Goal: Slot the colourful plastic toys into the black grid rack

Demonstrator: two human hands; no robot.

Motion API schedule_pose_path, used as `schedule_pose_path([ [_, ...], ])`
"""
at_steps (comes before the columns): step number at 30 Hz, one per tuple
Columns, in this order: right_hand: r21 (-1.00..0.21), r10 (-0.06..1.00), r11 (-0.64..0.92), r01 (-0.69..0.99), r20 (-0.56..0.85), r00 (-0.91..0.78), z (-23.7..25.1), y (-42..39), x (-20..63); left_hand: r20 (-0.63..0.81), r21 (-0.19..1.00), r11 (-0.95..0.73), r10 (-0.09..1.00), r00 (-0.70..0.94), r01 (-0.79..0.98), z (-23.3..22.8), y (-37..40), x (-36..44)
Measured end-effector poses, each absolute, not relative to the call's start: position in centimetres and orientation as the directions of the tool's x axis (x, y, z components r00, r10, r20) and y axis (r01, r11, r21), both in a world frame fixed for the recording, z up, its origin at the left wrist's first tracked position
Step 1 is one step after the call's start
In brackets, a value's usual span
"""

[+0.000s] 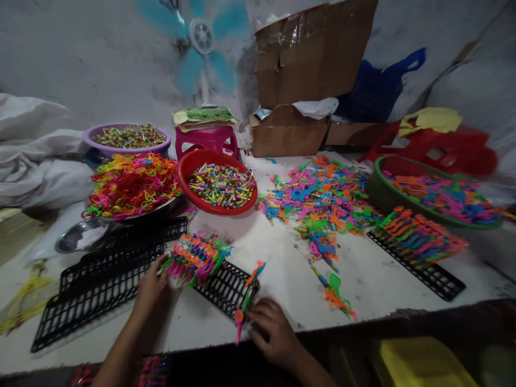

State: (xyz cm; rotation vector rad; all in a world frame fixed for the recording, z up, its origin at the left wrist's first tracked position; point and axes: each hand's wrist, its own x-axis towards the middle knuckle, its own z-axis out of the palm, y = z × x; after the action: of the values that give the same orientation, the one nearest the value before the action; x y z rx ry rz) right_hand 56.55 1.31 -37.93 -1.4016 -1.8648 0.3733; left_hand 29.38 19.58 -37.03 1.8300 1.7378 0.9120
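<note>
My left hand [153,285] is closed at the left end of a short black plastic rack [228,287], its fingertips partly hidden by bright plastic toys [197,258]. These toys stand in dense rows on that end of the rack, in pink, orange, green and blue. At the rack's right corner, the curled fingers of my right hand [274,328] touch a pink and orange plastic toy [239,317]. Just above it, an orange and blue toy [255,273] leans at the rack's edge.
Larger black racks [97,285] lie on the left. A red basin [252,201] of small striped tubes stands behind, beside heaped red and yellow pieces [135,185]. Loose toys [318,193] spread across the table toward a green basin [377,185]. Another filled rack [443,285] lies at right.
</note>
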Motion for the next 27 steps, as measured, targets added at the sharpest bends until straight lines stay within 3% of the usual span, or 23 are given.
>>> schedule_pose_path([
  [3, -0.679, 0.906, 0.336, 0.653, 0.423, -0.026, -38.4, 1.4, 56.3, 0.088, 0.798, 0.001, 0.989, -0.119, 0.603, -37.9, 16.5, 27.6],
  [5, -0.711, 0.888, 0.232, 0.664, 0.433, 0.153, -39.0, 2.6, 56.7, 0.02, 0.871, 0.007, 0.999, -0.05, 0.491, -38.2, 14.2, 27.8],
  [8, -0.732, 0.848, 0.136, 0.667, 0.434, 0.303, -39.7, 5.0, 57.4, 0.098, 0.87, -0.087, 0.995, 0.002, 0.486, -37.8, 11.7, 29.6],
  [11, -0.704, 0.847, 0.168, 0.69, 0.461, 0.264, -40.0, 6.8, 57.4, 0.241, 0.786, -0.225, 0.969, 0.05, 0.575, -36.8, 9.7, 32.0],
  [15, -0.671, 0.841, 0.191, 0.717, 0.489, 0.233, -40.2, 6.6, 56.6, 0.34, 0.69, -0.511, 0.854, 0.395, 0.512, -37.0, 6.9, 35.4],
  [17, -0.667, 0.834, 0.175, 0.724, 0.491, 0.251, -40.3, 5.9, 56.1, 0.362, 0.665, -0.588, 0.793, 0.491, 0.46, -37.7, 6.2, 36.7],
  [27, -0.696, 0.82, 0.241, 0.677, 0.519, 0.242, -38.9, 4.2, 54.8, 0.351, 0.567, -0.665, 0.728, 0.589, 0.485, -40.1, 7.5, 36.1],
])
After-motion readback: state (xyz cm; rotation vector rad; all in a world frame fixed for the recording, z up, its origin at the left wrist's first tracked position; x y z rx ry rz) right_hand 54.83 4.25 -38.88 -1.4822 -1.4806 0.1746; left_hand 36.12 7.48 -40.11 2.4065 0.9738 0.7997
